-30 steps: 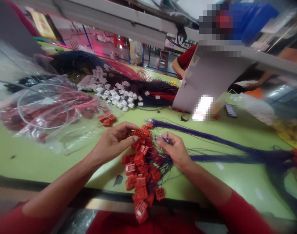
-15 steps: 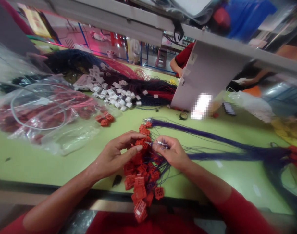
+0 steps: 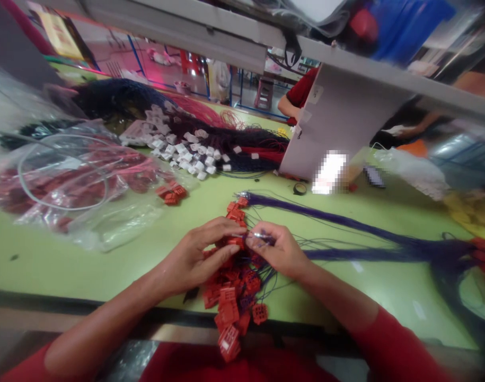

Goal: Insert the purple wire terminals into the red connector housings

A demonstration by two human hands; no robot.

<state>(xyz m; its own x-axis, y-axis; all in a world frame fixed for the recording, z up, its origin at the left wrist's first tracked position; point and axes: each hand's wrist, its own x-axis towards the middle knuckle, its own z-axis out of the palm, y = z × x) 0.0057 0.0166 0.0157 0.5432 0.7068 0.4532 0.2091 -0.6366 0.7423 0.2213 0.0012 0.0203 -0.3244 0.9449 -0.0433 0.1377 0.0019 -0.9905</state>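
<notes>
No text can be read anywhere. A yellow poster (image 3: 61,34) at the far left carries print too small and blurred to make out. A small white label (image 3: 316,94) on the grey panel (image 3: 345,124) at the far right is equally illegible, and the near red plastic connectors (image 3: 228,298) show no readable marks.

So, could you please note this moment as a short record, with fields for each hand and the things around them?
Left hand: pinches a red connector housing
Right hand: holds metal-tipped purple wire ends
Beside hands: bunch of red connector housings, purple wires
Surface: green workbench
Farther: clear plastic bag of red connectors, white connectors on dark wires
</notes>
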